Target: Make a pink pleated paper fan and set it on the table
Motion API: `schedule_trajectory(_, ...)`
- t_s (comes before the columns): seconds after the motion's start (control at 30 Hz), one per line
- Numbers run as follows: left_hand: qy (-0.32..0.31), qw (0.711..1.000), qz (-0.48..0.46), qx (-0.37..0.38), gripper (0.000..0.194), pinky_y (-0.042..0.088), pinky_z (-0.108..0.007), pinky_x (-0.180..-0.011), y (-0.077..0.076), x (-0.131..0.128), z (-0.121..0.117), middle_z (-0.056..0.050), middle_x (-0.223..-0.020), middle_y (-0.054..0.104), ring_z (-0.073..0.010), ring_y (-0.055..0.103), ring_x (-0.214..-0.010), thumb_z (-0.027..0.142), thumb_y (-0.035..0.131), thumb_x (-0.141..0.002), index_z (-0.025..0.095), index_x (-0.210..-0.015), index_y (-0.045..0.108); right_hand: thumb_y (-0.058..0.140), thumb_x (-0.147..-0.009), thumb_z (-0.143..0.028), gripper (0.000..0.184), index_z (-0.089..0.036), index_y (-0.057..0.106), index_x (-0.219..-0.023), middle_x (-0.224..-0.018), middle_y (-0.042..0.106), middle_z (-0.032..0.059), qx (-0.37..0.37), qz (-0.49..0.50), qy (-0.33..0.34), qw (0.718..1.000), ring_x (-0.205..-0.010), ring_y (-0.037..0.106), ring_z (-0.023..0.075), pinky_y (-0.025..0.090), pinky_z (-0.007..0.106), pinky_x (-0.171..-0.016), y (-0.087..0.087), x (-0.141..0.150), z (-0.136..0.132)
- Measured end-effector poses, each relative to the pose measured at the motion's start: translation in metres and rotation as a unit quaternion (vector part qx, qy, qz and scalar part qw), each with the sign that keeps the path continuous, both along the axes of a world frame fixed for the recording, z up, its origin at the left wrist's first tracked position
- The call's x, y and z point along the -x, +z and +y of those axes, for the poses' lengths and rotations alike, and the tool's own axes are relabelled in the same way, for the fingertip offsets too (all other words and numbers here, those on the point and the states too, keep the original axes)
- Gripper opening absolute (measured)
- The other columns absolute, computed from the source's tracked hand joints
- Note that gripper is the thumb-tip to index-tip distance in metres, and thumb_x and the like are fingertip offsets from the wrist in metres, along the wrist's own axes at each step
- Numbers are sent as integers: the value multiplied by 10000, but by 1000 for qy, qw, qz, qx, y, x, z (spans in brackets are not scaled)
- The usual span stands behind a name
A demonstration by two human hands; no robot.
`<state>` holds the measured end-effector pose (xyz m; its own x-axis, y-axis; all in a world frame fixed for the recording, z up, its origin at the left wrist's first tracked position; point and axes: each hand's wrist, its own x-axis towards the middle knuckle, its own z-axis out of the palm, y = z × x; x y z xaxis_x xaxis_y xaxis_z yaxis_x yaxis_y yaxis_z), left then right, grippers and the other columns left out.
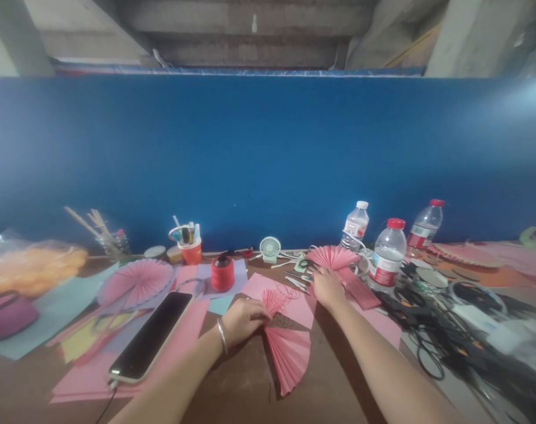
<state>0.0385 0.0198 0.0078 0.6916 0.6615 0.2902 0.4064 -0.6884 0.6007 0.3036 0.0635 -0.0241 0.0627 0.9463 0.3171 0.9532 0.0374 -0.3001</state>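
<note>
My left hand [245, 321], with a silver bangle at the wrist, pinches a folded pink paper fan [289, 356] at its gathered middle. Its larger pleated half spreads toward me, and a smaller pleated part [274, 299] opens beyond my fingers. My right hand [328, 288] reaches farther across the table, fingers down and partly hidden by the back of the hand. Beside its fingertips are what look like small scissors [303, 268], and another pleated pink fan [332, 257] lies just past it. A folded pink strip [359, 288] is to its right. Whether it grips anything is unclear.
A phone [152, 338] on a cable lies at left on coloured paper sheets. Red thread spool [222, 274], cup of pens [190, 250] and small fan [270, 249] stand behind. Bottles [388, 259] and tangled black cables [444, 330] crowd the right. A blue partition [250, 153] rises behind.
</note>
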Motion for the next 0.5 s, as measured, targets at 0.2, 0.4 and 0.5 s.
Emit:
schedule_trajectory(0.2,26,1000,10,-3,177,424,-227,-683,0,-1,0,-17,-713,663,-136,579,-681,195,501,-752,220,-748,676,349,-825,-147,226,-142,491,-1001,-832,610,132,-12,5,-8,1000,-756,570,244,359,318,-654,15,5,-10)
schedule_trajectory(0.4,61,998,-1,-7,180,415,-225,-700,-4,-2,0,-10,-797,677,-140,581,-708,217,522,-744,236,-854,662,291,-880,-340,258,-195,484,-975,-803,608,43,-56,91,128,986,-748,569,182,363,247,-638,45,16,-33)
schedule_trajectory(0.5,83,997,3,1,188,422,-223,-675,-6,-2,1,-9,-785,674,-138,581,-675,221,527,-738,227,-881,648,223,-894,-359,349,-191,518,-812,-664,566,23,-92,178,214,956,-626,536,164,349,247,-605,52,19,-43)
